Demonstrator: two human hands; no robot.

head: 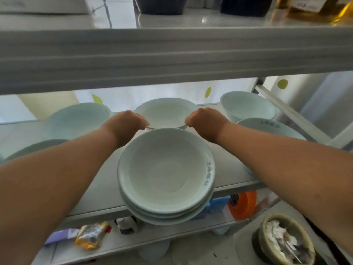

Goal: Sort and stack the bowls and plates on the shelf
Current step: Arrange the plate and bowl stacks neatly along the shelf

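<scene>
A white bowl point(165, 112) sits at the back middle of the metal shelf point(99, 196). My left hand point(128, 124) grips its left rim and my right hand point(205, 123) grips its right rim. In front of it a stack of three pale plates point(166, 175) overhangs the shelf's front edge. Another white bowl point(76, 119) stands at the back left, and one more bowl point(248, 107) at the back right. A plate with blue lettering point(267, 127) lies at the right, partly behind my right forearm. A plate's edge point(34, 148) shows at the left behind my left forearm.
The upper shelf's front beam point(172, 58) hangs low over the bowls, with dark containers and an oil bottle point(313, 10) on top. The lower shelf holds packets, a bottle and an orange tape roll point(243, 204). A bin of scraps point(284, 240) stands on the floor at the right.
</scene>
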